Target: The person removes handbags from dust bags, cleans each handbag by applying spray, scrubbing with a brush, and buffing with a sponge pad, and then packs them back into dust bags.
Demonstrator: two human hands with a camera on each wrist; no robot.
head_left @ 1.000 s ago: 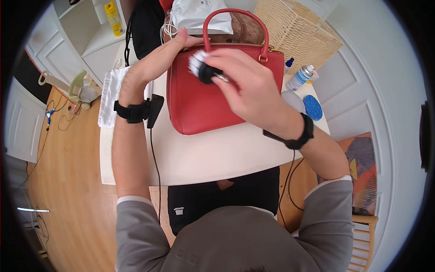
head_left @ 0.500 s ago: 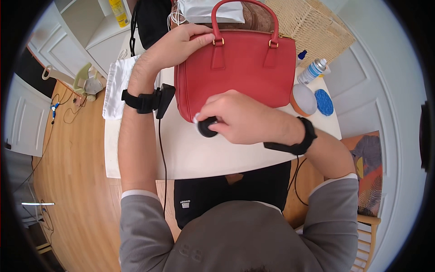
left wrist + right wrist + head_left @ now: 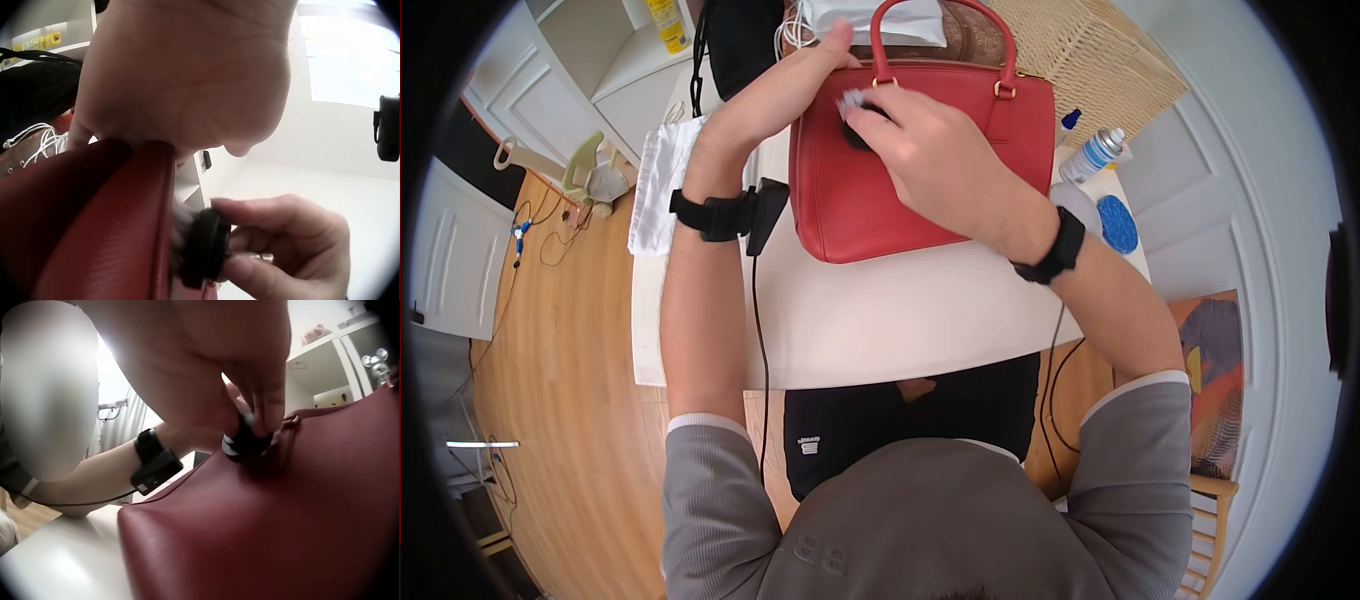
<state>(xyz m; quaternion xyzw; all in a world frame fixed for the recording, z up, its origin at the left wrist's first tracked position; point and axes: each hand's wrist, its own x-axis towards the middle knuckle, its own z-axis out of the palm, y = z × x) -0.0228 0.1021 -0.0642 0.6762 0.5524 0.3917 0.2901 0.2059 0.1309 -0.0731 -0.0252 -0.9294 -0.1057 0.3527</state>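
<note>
A red leather handbag [image 3: 920,190] stands on the white table [image 3: 870,340]. My right hand [image 3: 940,155] pinches a small round brush with a black back [image 3: 203,247] and pale bristles against the bag's upper left front. The bristles blur in the left wrist view, and in the right wrist view the black brush knob [image 3: 247,444] sits between thumb and fingers. My left hand [image 3: 800,85] rests over the bag's top left corner with its thumb raised. Its fingertips are partly hidden behind the bag.
To the right stand a spray can [image 3: 1092,155], a blue-capped bottle [image 3: 1070,120], a pale round container [image 3: 1075,203] and a blue scrubber [image 3: 1116,223]. Behind the bag are a woven basket [image 3: 1090,70] and a white pouch [image 3: 900,25]. White cloth [image 3: 662,180] lies at the left.
The brush in my right hand has gone from the bag's lower left corner up to its upper left front. My left thumb has lifted off the bag's front.
</note>
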